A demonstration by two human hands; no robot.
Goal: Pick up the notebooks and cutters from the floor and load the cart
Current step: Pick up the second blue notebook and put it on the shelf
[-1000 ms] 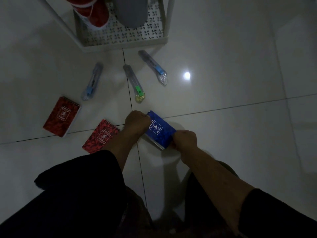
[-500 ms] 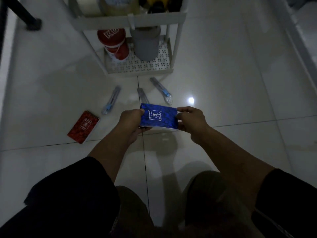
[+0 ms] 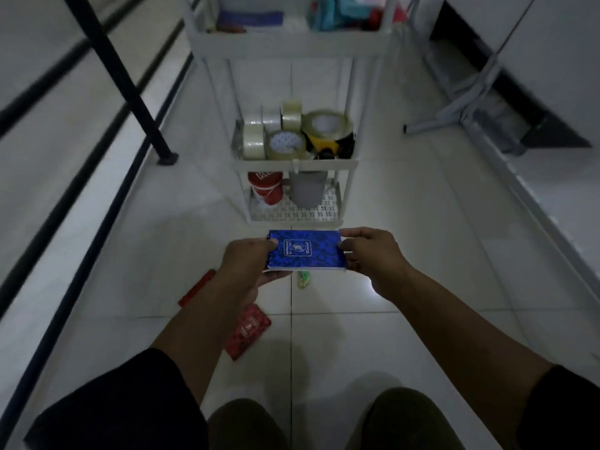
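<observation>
Dim light; frame edges blurred.

Held item: blue spiral-bound notebook with patterned cover and white label, level, cover up, in the air in front of the cart's bottom tier. Left hand grips its spiral-bound short edge, fingers under, thumb on top. Right hand pinches the opposite short edge. Both hands closed on the notebook.

White three-tier plastic cart, straight ahead on the pale tiled floor.
- Top tier: a dark blue flat item at left, teal and red items at right; too blurred to identify.
- Middle tier: rolls of clear packing tape, several standing on edge at left, one lying flat at front centre; a larger roll with a yellow-and-black band at right; dark objects behind the rail at right, not identifiable.
- Bottom tier (perforated base): red cylindrical can with white lettering at left, grey cylindrical container just beside it at right.

Still on the floor, below the hands:
- Red patterned notebook, partly covered by the left forearm.
- Second red notebook, only a strip showing left of the left wrist.
- Green-tipped cutter in clear wrapping, only its end showing under the blue notebook.
</observation>
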